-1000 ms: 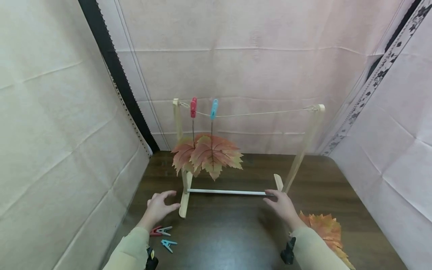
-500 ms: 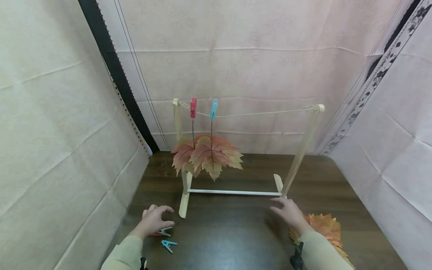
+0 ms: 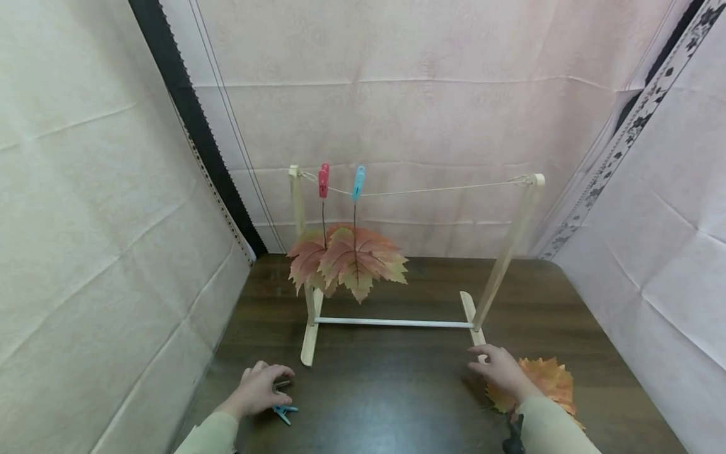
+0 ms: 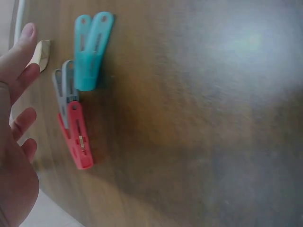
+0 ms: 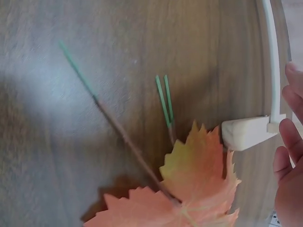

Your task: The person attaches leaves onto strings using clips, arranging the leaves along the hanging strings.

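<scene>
Left hand [image 3: 259, 388], thumb and fingers apart and holding nothing, hovers by a blue peg [image 4: 90, 61], a grey peg [image 4: 69, 78] and a red peg [image 4: 80, 142] on the table [image 3: 374, 403]; the right hand [image 3: 501, 371], also empty, fingers parted, is beside loose orange leaves [image 3: 550, 378]. Beyond, pinned leaves [image 3: 365, 258] hang near the left end of a string [image 3: 437, 190] on a wooden stand [image 3: 309, 343]. Seemingly the step is fetching another peg and leaf, which calls for thumb-and-finger pinches.
</scene>
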Motion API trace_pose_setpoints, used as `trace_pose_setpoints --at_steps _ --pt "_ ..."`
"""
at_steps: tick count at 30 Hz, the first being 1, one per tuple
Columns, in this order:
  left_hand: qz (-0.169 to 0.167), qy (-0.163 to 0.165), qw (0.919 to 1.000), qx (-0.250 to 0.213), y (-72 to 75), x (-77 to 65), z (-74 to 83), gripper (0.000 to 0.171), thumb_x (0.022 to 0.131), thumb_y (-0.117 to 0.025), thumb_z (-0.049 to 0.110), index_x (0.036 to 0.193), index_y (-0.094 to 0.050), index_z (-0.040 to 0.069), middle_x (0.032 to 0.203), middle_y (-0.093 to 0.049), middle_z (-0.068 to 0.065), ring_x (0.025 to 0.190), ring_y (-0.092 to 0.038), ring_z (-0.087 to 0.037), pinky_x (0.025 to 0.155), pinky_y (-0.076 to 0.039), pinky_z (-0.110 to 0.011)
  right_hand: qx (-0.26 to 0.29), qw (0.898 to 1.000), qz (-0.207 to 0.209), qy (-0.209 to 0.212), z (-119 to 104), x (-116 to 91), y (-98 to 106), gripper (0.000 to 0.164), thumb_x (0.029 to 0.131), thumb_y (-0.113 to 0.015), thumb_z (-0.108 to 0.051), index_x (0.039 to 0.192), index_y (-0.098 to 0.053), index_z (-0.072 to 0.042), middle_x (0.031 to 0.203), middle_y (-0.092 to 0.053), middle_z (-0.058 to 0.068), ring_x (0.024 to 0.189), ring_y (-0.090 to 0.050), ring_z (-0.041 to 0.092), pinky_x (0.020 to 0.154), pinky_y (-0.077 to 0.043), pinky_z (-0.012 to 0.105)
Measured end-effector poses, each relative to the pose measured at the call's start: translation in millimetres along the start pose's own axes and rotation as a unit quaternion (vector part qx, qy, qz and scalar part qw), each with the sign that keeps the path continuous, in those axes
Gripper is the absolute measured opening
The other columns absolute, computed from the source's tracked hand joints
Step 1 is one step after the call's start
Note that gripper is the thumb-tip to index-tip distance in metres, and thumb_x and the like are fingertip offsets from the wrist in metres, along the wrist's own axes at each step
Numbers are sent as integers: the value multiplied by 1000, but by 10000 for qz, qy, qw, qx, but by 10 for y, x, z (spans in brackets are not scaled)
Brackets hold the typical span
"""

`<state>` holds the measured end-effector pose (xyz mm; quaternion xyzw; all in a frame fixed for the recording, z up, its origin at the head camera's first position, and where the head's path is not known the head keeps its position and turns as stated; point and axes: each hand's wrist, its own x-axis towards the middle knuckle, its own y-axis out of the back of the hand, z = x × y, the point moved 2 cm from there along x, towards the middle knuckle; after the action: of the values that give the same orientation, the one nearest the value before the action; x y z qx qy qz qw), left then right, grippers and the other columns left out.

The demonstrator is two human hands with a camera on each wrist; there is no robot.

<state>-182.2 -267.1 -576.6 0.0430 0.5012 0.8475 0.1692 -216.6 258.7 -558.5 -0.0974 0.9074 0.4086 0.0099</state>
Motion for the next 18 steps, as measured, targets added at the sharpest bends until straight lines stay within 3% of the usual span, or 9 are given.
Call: trace_pose_setpoints --at_steps 5,12,18 --pt "-64 -166 9997 181 -75 -59 -37 49 66 -81 44 108 -64 24 104 -63 13 92 -42 -16 70 -27 -36 -9 9999 -56 -97 50 -58 11 33 86 -68 -21 114 -64 -3 114 -61 16 97 -60 33 79 -48 49" --pt "-1 -544 9972 519 -155 -95 -9 40 69 -80 39 103 -63 27 100 -60 17 87 -41 -14 69 -27 -35 -154 9998 -124 -86 65 -76 10 33 86 -67 -20 114 -64 -2 115 -60 19 94 -60 32 76 -48 48" --pt "133 -797 9950 593 -212 -73 41 33 72 -78 36 99 -63 27 97 -58 19 86 -41 -11 71 -28 -35 139 9995 -266 -114 101 -110 24 35 85 -69 -16 115 -62 0 106 -64 16 85 -61 24 74 -49 44"
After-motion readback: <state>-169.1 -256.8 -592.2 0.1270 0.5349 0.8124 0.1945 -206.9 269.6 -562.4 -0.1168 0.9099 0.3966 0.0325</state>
